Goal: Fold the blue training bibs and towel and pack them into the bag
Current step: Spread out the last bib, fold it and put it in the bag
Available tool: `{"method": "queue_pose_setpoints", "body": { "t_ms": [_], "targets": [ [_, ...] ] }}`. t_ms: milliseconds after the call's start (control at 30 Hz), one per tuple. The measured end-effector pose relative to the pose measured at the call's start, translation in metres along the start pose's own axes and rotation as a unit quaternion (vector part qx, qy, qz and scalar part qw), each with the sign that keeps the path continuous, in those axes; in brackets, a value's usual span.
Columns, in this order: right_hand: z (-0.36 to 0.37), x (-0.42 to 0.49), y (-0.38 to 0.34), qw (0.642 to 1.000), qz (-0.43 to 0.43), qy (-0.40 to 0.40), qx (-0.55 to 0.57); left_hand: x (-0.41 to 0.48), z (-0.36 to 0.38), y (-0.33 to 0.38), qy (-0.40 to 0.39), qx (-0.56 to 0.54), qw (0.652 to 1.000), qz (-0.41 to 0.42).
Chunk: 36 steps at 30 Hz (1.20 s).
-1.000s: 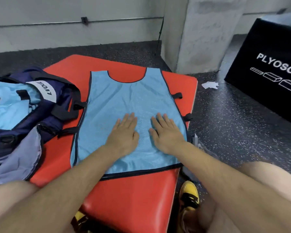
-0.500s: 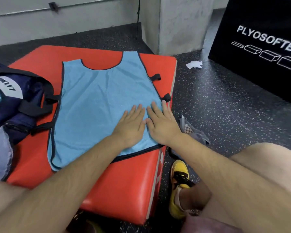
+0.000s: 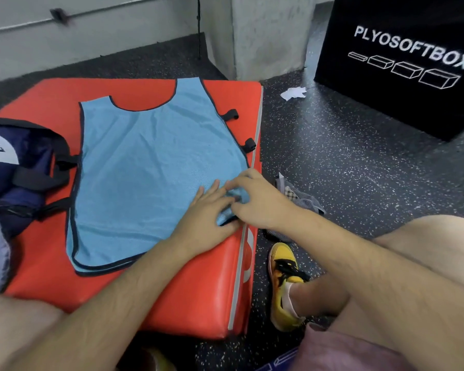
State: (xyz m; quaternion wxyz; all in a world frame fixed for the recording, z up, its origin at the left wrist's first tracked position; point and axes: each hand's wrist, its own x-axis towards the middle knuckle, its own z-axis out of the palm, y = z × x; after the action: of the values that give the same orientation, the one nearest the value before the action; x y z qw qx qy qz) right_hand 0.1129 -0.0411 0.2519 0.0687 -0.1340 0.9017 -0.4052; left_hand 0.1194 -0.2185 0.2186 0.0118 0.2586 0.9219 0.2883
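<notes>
Unfolded blue bib (image 3: pixel 150 162) on red pad (image 3: pixel 193 290); left hand (image 3: pixel 209 210) pressing it flat, right hand (image 3: pixel 263 202) pinching corner, hands touching. Folding, packing into bag (image 3: pixel 32 156) left of hands pending.

This is a gym or sports training room. The black rubber floor flecked with white (image 3: pixel 346 162) is typical gym flooring. On it stands a large black padded box printed PLYOSOFTBOX (image 3: pixel 402 103), well apart from a red vinyl-covered foam block (image 3: pixel 198 290). A light-blue mesh training bib (image 3: pixel 150 162) lies spread on that block. A bare grey concrete pillar (image 3: pixel 265 36) rises behind.
</notes>
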Motion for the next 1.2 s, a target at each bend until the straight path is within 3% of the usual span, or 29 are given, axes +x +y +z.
{"method": "queue_pose_setpoints", "body": {
  "t_ms": [133,467,600,733,867,1000,1200],
  "targets": [
    [-0.006,-0.011,0.004,0.997,-0.048,-0.050,-0.018,0.004,0.002,0.007,0.064,-0.064,0.995,-0.051],
    [-0.018,-0.010,0.027,0.946,-0.185,0.074,-0.257,-0.041,-0.019,-0.011,0.073,-0.010,0.996,-0.055],
    [-0.025,-0.002,0.026,0.932,-0.225,0.075,-0.276,-0.086,-0.051,-0.038,0.075,0.023,0.991,-0.113],
    [-0.030,0.003,0.020,0.938,-0.248,-0.016,-0.241,-0.135,-0.083,-0.060,0.093,0.068,0.976,-0.183],
    [-0.039,0.001,0.010,0.927,-0.263,0.013,-0.267,-0.167,-0.109,-0.074,0.119,0.096,0.957,-0.248],
    [-0.053,0.002,0.001,0.930,-0.241,-0.014,-0.278,-0.183,-0.134,-0.083,0.108,0.123,0.951,-0.262],
    [-0.080,-0.011,-0.022,0.975,-0.127,-0.004,-0.180,-0.189,-0.178,-0.065,0.109,0.028,0.966,-0.235]
  ]
}}
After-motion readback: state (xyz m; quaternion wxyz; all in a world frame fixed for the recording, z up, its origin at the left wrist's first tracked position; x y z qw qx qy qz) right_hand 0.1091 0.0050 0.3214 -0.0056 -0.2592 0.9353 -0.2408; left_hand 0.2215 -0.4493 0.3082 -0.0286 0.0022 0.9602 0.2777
